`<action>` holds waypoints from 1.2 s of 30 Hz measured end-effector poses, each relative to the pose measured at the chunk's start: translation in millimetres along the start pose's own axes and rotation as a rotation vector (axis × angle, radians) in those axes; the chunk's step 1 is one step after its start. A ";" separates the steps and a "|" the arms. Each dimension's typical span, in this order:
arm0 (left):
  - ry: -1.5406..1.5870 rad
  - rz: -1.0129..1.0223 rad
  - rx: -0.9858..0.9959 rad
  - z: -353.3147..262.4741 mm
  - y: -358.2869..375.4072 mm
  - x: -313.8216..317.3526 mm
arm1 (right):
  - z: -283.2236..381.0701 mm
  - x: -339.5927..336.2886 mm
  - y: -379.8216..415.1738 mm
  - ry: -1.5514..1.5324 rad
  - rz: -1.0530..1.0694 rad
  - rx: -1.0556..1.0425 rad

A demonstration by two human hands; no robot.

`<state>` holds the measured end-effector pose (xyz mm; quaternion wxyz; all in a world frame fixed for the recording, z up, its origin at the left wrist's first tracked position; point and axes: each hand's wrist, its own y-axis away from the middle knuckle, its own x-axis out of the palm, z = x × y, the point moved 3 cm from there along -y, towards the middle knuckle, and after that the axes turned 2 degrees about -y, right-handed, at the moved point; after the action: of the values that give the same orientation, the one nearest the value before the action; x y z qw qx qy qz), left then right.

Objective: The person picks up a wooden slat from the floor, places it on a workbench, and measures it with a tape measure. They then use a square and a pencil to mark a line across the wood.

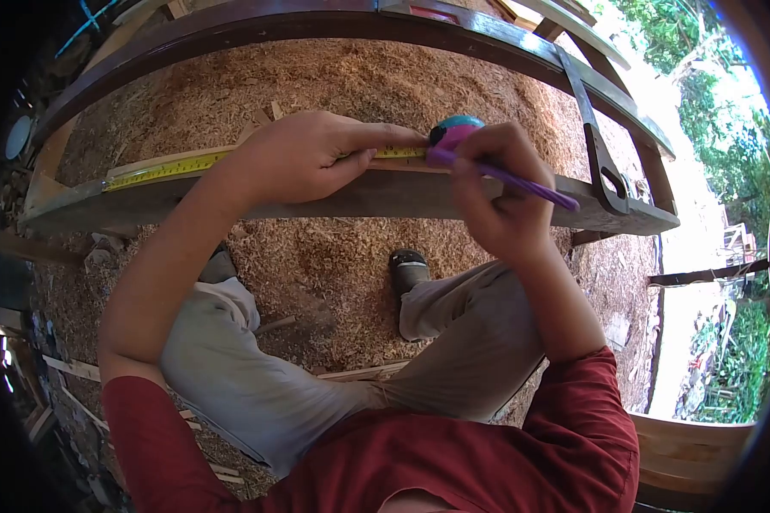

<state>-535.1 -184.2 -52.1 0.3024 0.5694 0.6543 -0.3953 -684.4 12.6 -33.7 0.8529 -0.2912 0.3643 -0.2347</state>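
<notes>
A yellow tape measure is drawn out along a thin pale wood strip that lies on a grey plank. Its pink and teal case is at the right end of the blade. My left hand holds the blade near the case, index finger stretched along it and thumb below; its other fingers are curled and partly hidden. Between the fingers of my right hand is a purple pencil, tilted, its front end beside the case at the strip.
A handsaw with a dark handle leans across the plank's right part and the dark wooden beam beyond. Wood shavings cover the ground around my feet. Greenery shows outside at the right.
</notes>
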 end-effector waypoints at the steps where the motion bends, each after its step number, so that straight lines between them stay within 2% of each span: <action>1: -0.003 -0.003 0.001 -1.0 -0.1 -1.2 | -0.3 -3.9 -0.7 -0.050 -0.099 -0.020; 2: 0.006 0.016 -0.022 -1.6 -0.2 -1.7 | -0.4 -5.5 -4.3 -0.050 -0.100 -0.023; 4: 0.014 0.034 -0.040 -2.7 -1.0 -2.9 | 0.3 -11.7 -15.1 0.165 -0.141 -0.122; 8: -0.013 0.039 0.004 -2.5 -0.8 -3.8 | -5.5 -15.1 -24.0 0.296 0.010 -0.140; 12: -0.048 0.014 0.051 -1.1 0.3 -1.7 | -12.7 -15.0 -23.1 0.279 0.055 -0.117; 14: -0.066 -0.028 0.071 0.8 2.2 2.6 | -19.4 -12.7 -20.1 0.158 0.156 0.011; 17: -0.081 -0.099 0.069 -6.3 6.0 -0.9 | -26.7 -9.7 -17.6 0.058 0.175 0.116; 22: -0.116 -0.250 0.048 -6.0 15.5 -9.6 | -19.9 -3.1 -24.0 0.058 0.204 0.053; 25: -0.264 -0.343 0.125 -6.2 30.3 -22.7 | -18.9 6.7 -27.5 0.045 0.213 0.042; 28: -0.304 -0.367 0.071 -4.2 56.0 -39.9 | -13.7 18.4 -33.9 0.004 0.236 0.042; 30: -0.327 -0.335 -0.091 5.2 75.7 -51.9 | -9.8 28.9 -37.8 -0.021 0.252 0.032; 36: -0.285 -0.375 -0.274 25.5 146.1 -76.5 | 8.3 69.7 -53.0 -0.002 0.281 -0.044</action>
<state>-379.7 -239.2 -25.6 0.3869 0.3307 0.7466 -0.4284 -644.6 -65.5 -27.5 0.8711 -0.2562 0.4057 -0.1047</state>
